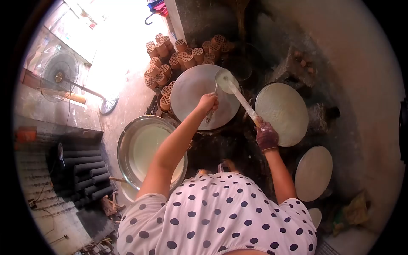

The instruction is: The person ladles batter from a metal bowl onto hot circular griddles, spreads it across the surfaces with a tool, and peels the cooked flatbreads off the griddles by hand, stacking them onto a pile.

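Round griddle (187, 91) sits below both tools. Ladle (243, 102) over its far-right edge: likely stiff, bowl-heavy; your gloved right hand (267, 137) grips the handle, sensible hold. Over griddle's middle, your left hand (208, 103) clamps a metal utensil (208, 119), probably light.

Had the front disk (187, 89) ahead, with a utensil (208, 116) over it in the left hand (208, 102) and a ladle (241, 100) in the right hand (267, 136) at its far right edge. Had clustered cylinders (187, 60) behind that disk, the basin (123, 155) nearer on the left, a second disk (282, 110) to the right and a third disk (313, 173) closer in. Had stacked cylinders (91, 175) left of the basin, a fan (59, 77) behind them.
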{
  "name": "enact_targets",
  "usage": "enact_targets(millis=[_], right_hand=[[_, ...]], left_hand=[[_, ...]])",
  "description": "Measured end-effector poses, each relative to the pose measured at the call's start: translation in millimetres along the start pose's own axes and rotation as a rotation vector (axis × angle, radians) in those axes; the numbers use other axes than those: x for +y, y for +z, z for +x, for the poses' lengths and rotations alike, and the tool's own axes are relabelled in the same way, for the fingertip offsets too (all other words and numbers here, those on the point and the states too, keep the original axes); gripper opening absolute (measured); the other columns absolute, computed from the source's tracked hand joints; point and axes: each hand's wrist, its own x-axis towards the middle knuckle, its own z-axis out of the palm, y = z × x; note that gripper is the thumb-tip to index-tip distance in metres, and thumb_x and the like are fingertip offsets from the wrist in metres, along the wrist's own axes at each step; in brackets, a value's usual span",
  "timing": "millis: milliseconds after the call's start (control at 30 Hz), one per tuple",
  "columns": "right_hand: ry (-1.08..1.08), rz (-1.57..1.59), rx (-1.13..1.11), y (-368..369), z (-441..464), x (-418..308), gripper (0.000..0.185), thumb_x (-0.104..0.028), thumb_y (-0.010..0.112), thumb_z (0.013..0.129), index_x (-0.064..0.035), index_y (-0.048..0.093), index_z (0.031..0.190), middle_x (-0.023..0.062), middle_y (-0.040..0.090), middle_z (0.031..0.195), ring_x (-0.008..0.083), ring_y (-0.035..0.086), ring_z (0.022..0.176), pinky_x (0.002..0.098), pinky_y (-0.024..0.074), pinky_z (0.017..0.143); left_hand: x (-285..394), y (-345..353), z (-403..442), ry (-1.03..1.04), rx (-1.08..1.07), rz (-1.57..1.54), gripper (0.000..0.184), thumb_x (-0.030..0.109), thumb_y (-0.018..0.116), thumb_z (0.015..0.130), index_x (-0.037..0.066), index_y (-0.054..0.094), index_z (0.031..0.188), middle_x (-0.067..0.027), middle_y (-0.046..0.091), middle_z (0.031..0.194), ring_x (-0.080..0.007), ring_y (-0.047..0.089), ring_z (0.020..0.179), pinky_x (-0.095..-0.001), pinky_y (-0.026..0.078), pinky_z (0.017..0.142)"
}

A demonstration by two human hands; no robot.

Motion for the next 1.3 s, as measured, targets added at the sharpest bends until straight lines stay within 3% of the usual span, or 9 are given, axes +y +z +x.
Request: enact_targets(millis=[100, 200, 300, 500, 800, 867, 967, 1033, 1300], right_hand=[[-0.006, 0.255, 0.180, 43, -1, -1, 0.041, -0.024, 0.062, 0.084, -0.0204, 0.058, 0.124, 0.0141, 0.063, 0.095, 0.0341, 0.062, 0.083, 0.0432, 0.0502, 0.071], [0.169, 0.312, -0.070, 47, -4, -15, 0.033, -0.019, 0.058, 0.087, -0.0138, 0.061, 0.120, 0.0179, 0.066, 0.090, 0.0336, 0.063, 0.086, 0.0418, 0.0503, 0.075], [0.253, 0.702, 0.350, 87, -25, -30, 0.043, -0.026, 0.059, 0.087, -0.0027, 0.058, 0.123, 0.0173, 0.067, 0.102, 0.0264, 0.065, 0.093, 0.0358, 0.0490, 0.082], [0.650, 0.656, -0.171, 101, 67, -109, 0.041, -0.025, 0.061, 0.083, -0.0076, 0.061, 0.120, 0.0210, 0.066, 0.098, 0.0313, 0.066, 0.088, 0.0366, 0.0486, 0.080], [0.664, 0.818, 0.143, 128, 32, -145, 0.037, -0.017, 0.060, 0.085, -0.0039, 0.061, 0.120, 0.0146, 0.069, 0.098, 0.0208, 0.066, 0.088, 0.0333, 0.0495, 0.077], [0.647, 0.723, 0.018, 129, 65, -152, 0.037, -0.015, 0.061, 0.084, -0.0034, 0.061, 0.119, 0.0130, 0.070, 0.096, 0.0185, 0.065, 0.086, 0.0324, 0.0495, 0.075], [0.715, 1.334, -0.277, 123, 83, -121, 0.037, -0.017, 0.063, 0.082, -0.0039, 0.062, 0.116, 0.0107, 0.071, 0.095, 0.0200, 0.067, 0.085, 0.0321, 0.0504, 0.073], [0.497, 0.910, 0.183, 142, 60, -99, 0.038, -0.019, 0.065, 0.081, -0.0065, 0.063, 0.117, 0.0111, 0.070, 0.096, 0.0219, 0.068, 0.086, 0.0334, 0.0509, 0.075], [0.681, 0.661, -0.107, 144, 108, -142, 0.034, -0.030, 0.057, 0.086, -0.0186, 0.064, 0.118, 0.0169, 0.067, 0.102, 0.0332, 0.064, 0.095, 0.0386, 0.0503, 0.081]], left_hand=[[-3, 3, 12, 0.088, 0.074, 0.149, 0.011, 0.015, 0.044, 0.093, 0.009, 0.052, 0.091, 0.0012, 0.042, 0.058, -0.0119, 0.041, 0.043, -0.0276, 0.036, 0.039], [-24, -27, 40, 0.229, 0.161, 0.423, 0.013, 0.017, 0.045, 0.093, 0.011, 0.055, 0.100, 0.0019, 0.042, 0.058, -0.0100, 0.041, 0.043, -0.0248, 0.034, 0.039], [-13, -29, 31, 0.365, 0.373, 0.990, 0.029, 0.019, 0.047, 0.091, 0.012, 0.056, 0.118, -0.0072, 0.057, 0.064, -0.0205, 0.056, 0.051, -0.0332, 0.044, 0.045], [18, -44, -15, 0.336, 0.737, 1.363, 0.044, 0.026, 0.047, 0.089, 0.019, 0.051, 0.132, -0.0189, 0.066, 0.089, -0.0354, 0.064, 0.080, -0.0462, 0.049, 0.068], [-1, -86, -170, 0.803, 0.851, 0.718, 0.044, 0.019, 0.047, 0.094, 0.007, 0.045, 0.136, -0.0115, 0.059, 0.065, -0.0254, 0.057, 0.053, -0.0397, 0.046, 0.054], [-19, -86, -211, 0.462, 0.628, 0.328, 0.046, 0.017, 0.046, 0.095, 0.005, 0.040, 0.139, 0.0012, 0.044, 0.059, -0.0068, 0.043, 0.043, -0.0226, 0.035, 0.039], [-71, -113, -256, 0.335, 0.627, 0.148, 0.039, 0.017, 0.042, 0.097, 0.004, 0.046, 0.133, 0.0017, 0.040, 0.057, -0.0063, 0.037, 0.038, -0.0220, 0.031, 0.034], [-110, -133, -284, 0.275, 0.715, 0.104, 0.035, 0.018, 0.042, 0.097, 0.003, 0.050, 0.127, 0.0014, 0.041, 0.056, -0.0069, 0.039, 0.039, -0.0222, 0.033, 0.034], [-309, -228, -363, -0.136, 0.972, -0.289, 0.017, 0.012, 0.046, 0.091, -0.001, 0.055, 0.099, -0.0063, 0.056, 0.068, -0.0149, 0.053, 0.050, -0.0292, 0.043, 0.043]])
